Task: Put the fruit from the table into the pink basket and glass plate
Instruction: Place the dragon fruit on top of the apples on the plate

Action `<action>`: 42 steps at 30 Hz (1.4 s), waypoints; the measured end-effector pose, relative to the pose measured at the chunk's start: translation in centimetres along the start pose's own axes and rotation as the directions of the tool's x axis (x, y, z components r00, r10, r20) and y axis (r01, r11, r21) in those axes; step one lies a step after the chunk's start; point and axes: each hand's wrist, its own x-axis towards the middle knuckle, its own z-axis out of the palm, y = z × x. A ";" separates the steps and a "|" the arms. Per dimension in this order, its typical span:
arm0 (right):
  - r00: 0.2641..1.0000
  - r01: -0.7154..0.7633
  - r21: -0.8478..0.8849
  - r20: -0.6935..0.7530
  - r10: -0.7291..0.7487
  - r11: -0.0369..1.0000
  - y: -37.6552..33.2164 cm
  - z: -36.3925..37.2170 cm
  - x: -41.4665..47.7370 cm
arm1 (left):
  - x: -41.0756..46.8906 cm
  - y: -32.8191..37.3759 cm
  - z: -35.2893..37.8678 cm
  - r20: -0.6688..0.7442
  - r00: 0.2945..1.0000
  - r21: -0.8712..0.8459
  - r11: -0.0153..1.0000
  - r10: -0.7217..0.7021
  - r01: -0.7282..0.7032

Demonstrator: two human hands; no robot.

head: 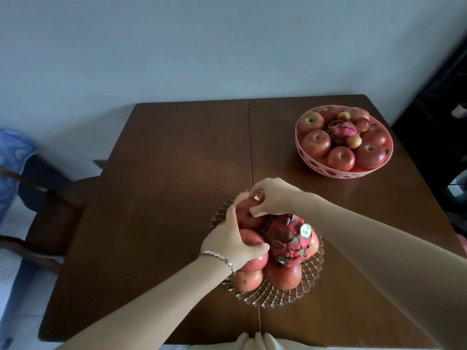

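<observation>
Brown table (pixel 177 173), pink basket (pixel 343 170) full of apples far right, glass plate (pixel 273 298) near centre stacked with fruit, dragon fruit (pixel 288 238) on top, left hand (pixel 232 239) cupping an apple (pixel 255 261), right hand (pixel 274 198) pinching the upper apple (pixel 249 214)

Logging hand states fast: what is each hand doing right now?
Left hand: closed over an apple on the glass plate.
Right hand: fingertips pinching the top apple.
</observation>
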 end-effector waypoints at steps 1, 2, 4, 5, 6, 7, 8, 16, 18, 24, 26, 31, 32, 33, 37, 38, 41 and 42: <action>1.000 0.000 0.010 -0.002 0.000 1.000 0.1 0.0 -0.1 | 0.2 0.0 0.2 0.008 1.000 0.010 1.000 -0.004 0.004; 1.000 0.005 0.009 -0.001 -0.005 1.000 0.1 -0.1 -0.2 | 0.4 -0.2 0.3 0.025 1.000 0.016 1.000 -0.011 0.010; 1.000 0.012 0.001 0.021 -0.012 1.000 0.2 0.1 -0.4 | 0.7 -0.4 0.7 0.087 0.996 -0.025 0.999 -0.035 0.037; 0.999 0.015 -0.010 0.033 -0.014 1.000 0.3 0.1 -0.5 | 0.8 -0.5 0.8 0.126 0.991 -0.071 0.996 -0.052 0.061; 0.999 0.023 -0.025 0.033 -0.022 0.999 0.3 0.0 -0.6 | 1.0 -0.8 0.9 0.157 0.985 -0.118 0.989 -0.069 0.088; 0.999 0.033 -0.025 0.008 -0.032 0.999 0.5 -0.2 -0.9 | 1.2 -1.0 1.0 0.179 0.981 -0.140 0.985 -0.075 0.101; 0.999 0.038 0.008 -0.039 -0.038 0.999 0.9 -0.5 -1.2 | 1.4 -1.2 0.9 0.194 0.979 -0.152 0.983 -0.070 0.100; 0.824 -0.509 0.465 0.019 0.566 0.725 9.3 1.6 -4.6 | 3.8 -4.5 -0.3 0.016 0.909 -0.494 0.787 -0.417 0.370; 0.727 -0.653 0.638 0.377 0.574 0.409 10.1 3.4 -5.3 | 4.3 -4.7 0.2 0.249 0.827 -0.596 0.593 -0.503 0.541; 0.717 -0.594 0.793 0.446 0.536 0.134 10.2 5.8 -5.0 | 5.2 -4.1 1.3 0.433 0.749 -0.687 0.355 -0.501 0.634; 0.715 -0.604 0.782 0.446 0.538 0.155 10.4 5.8 -4.6 | 5.7 -4.3 1.2 0.460 0.734 -0.694 0.313 -0.500 0.648; 0.740 -0.597 0.770 0.421 0.524 0.226 9.7 3.5 -1.5 | 8.6 -4.8 -0.5 0.497 0.709 -0.701 0.251 -0.500 0.668; 0.748 -0.588 0.774 0.409 0.523 0.235 9.2 2.7 -0.7 | 9.5 -4.8 -1.2 0.504 0.700 -0.699 0.238 -0.506 0.675; 0.756 -0.577 0.779 0.395 0.522 0.245 8.9 1.7 0.6 | 10.7 -4.8 -2.1 0.511 0.694 -0.701 0.222 -0.507 0.678; 0.780 -0.532 0.798 0.333 0.530 0.281 7.6 -2.4 6.8 | 16.6 -4.1 -6.4 0.495 0.716 -0.728 0.215 -0.492 0.651; 0.779 -0.523 0.804 0.319 0.539 0.281 7.4 -3.2 8.0 | 17.7 -4.0 -7.1 0.475 0.725 -0.740 0.219 -0.499 0.636; 0.785 -0.492 0.823 0.276 0.555 0.285 7.2 -5.5 12.4 | 22.0 -3.0 -9.9 0.432 0.766 -0.763 0.260 -0.476 0.592; 0.783 -0.480 0.832 0.264 0.563 0.278 7.1 -6.1 13.5 | 23.3 -2.9 -10.5 0.420 0.780 -0.772 0.270 -0.464 0.576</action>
